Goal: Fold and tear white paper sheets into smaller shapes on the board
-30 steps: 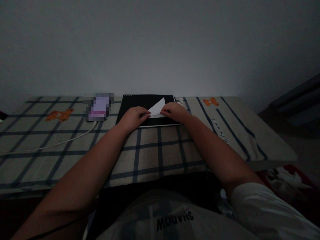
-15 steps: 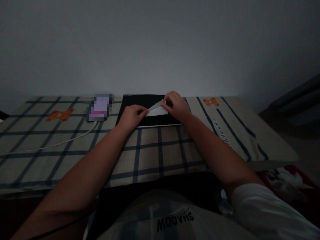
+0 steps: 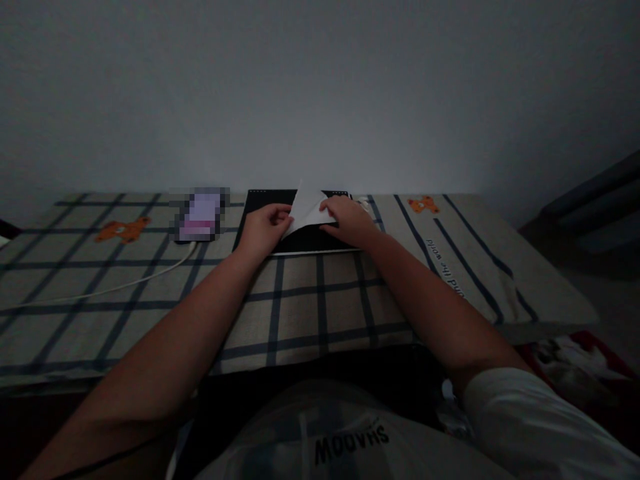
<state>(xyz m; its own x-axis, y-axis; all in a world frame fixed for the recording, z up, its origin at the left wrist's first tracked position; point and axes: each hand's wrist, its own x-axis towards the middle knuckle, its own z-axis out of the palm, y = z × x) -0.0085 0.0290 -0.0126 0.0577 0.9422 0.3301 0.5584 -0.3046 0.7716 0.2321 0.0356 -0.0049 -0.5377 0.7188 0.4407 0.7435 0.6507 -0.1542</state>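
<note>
A folded piece of white paper point(image 3: 309, 208) is held up between my two hands, with one pointed corner standing upward. My left hand point(image 3: 265, 230) pinches its lower left edge between thumb and fingers. On the other side, my right hand point(image 3: 349, 219) has its thumb and fingers closed on the right part of the paper. Beneath both hands lies a flat black board or mat point(image 3: 263, 199) with a pale front edge and small white marks along its back corners.
A checked cloth point(image 3: 300, 307) covers the table up to the wall. To the left lies a phone point(image 3: 200, 215), its screen blurred, with a white cable point(image 3: 145, 279) running left. Something small and white point(image 3: 366, 203) lies behind my right hand. A red patterned item point(image 3: 580, 367) is low at right.
The paper has turned, and its pointed corner now stands upright. My right hand has come lower and slightly nearer, uncovering the board's back right corner.
</note>
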